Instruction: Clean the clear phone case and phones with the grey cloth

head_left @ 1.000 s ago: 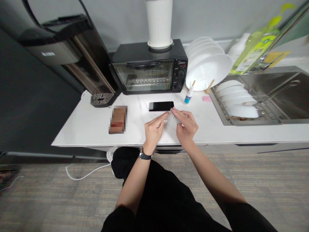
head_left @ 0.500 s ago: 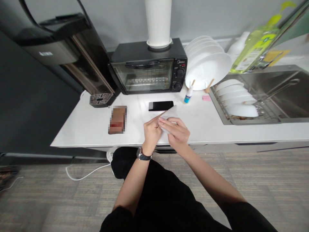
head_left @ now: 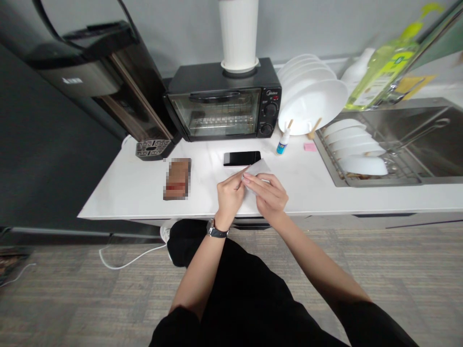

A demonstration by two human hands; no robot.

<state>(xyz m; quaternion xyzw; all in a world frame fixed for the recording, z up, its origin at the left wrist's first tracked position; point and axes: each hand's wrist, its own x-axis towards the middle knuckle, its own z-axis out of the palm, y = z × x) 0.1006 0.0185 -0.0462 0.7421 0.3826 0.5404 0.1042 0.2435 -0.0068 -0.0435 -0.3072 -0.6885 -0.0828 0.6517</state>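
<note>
A thin whitish sheet (head_left: 259, 166), perhaps tissue or cloth, is held between both hands over the front of the counter. My left hand (head_left: 230, 193), with a watch on its wrist, is closed on its left side. From the right, my right hand (head_left: 271, 195) pinches the sheet with bent fingers near the left fingertips. Whether anything is wrapped inside the sheet is hidden. Just behind the hands a black phone (head_left: 241, 158) lies flat. A small white bottle with a blue label (head_left: 282, 143) stands farther back to the right, near a pink piece (head_left: 310, 147).
A blurred-out brown item (head_left: 177, 179) lies on the white counter (head_left: 119, 193) at left, before a drinks dispenser (head_left: 155, 149). At the back stand a toaster oven (head_left: 220, 115) and racked white plates (head_left: 313, 106). Bowls (head_left: 363, 164) sit by the sink (head_left: 427, 144).
Both hands and the sheet have shifted slightly to the right. The right fingers have slid a little along the sheet; the hold stays the same.
</note>
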